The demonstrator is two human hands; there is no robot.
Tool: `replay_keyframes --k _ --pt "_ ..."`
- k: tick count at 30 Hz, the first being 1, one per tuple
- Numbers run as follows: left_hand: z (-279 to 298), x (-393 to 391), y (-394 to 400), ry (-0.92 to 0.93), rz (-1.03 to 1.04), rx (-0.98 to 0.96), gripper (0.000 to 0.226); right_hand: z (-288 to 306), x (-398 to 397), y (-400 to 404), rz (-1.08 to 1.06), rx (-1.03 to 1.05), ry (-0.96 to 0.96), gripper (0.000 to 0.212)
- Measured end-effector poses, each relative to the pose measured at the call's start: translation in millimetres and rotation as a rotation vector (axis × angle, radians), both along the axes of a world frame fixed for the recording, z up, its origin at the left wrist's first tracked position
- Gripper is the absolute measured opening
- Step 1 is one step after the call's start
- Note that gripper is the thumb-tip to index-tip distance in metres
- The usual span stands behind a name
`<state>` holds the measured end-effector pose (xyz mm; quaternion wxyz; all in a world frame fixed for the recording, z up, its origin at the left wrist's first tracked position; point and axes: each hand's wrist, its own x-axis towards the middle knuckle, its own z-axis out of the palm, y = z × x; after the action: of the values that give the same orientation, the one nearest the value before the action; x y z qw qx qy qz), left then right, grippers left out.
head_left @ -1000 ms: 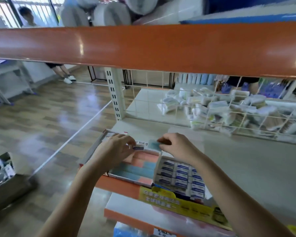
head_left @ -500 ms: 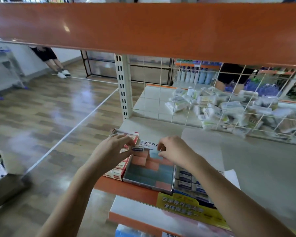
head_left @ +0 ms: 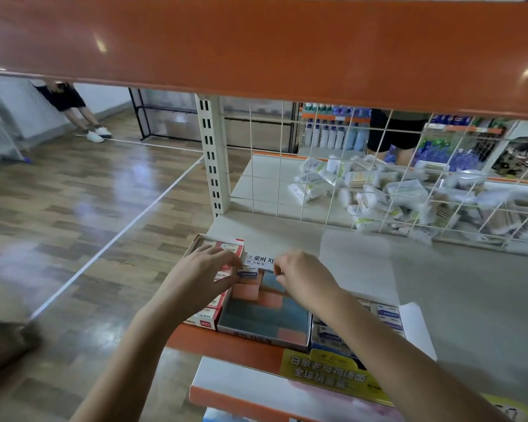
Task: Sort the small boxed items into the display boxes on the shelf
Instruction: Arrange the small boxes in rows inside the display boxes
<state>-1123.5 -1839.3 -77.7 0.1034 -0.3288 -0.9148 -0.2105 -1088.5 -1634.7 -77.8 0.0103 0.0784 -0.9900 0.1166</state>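
Fingers [head_left: 230,264] of the left hand [head_left: 201,275] still pinch a small box [head_left: 247,273]; right fingers [head_left: 279,274], curled, have shifted slightly

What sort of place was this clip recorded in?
Most likely a retail shop: orange-edged display shelving with a wire mesh divider, packaged goods piled behind it, and a yellow promotional sign on the shelf edge.

Wood-plank floor [head_left: 73,190] w/ glare patches & a white line [head_left: 119,236] running diagonally; orange shelf edge [head_left: 256,47] across top, cream slotted upright [head_left: 213,153], white wire grid [head_left: 363,166] behind; white wall [head_left: 104,95] at far left
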Motion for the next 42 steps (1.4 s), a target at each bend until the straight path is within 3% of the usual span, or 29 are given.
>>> replay_keyframes --k 8,14,19,24,35,42 --pt "-1 3 -1 -0.014 -0.015 -0.009 0.017 -5 6 -5 0.038 0.043 -0.001 0.019" --pt "1 10 -1 -0.036 -0.016 -0.011 0.016 -10 7 -7 0.027 0.043 0.063 0.012" --pt "8 16 9 -0.013 -0.062 0.008 0.015 1 12 3 -0.007 -0.049 0.103 0.018" --pt "22 27 36 -0.015 -0.151 0.006 0.017 27 42 44 -0.141 -0.158 0.179 0.019" --pt "20 73 111 -0.121 -0.474 -0.171 0.03 16 122 113 -0.546 -0.159 0.087 0.026" --pt "7 79 127 -0.08 -0.503 -0.247 0.028 11 139 128 -0.738 -0.204 0.118 0.029"
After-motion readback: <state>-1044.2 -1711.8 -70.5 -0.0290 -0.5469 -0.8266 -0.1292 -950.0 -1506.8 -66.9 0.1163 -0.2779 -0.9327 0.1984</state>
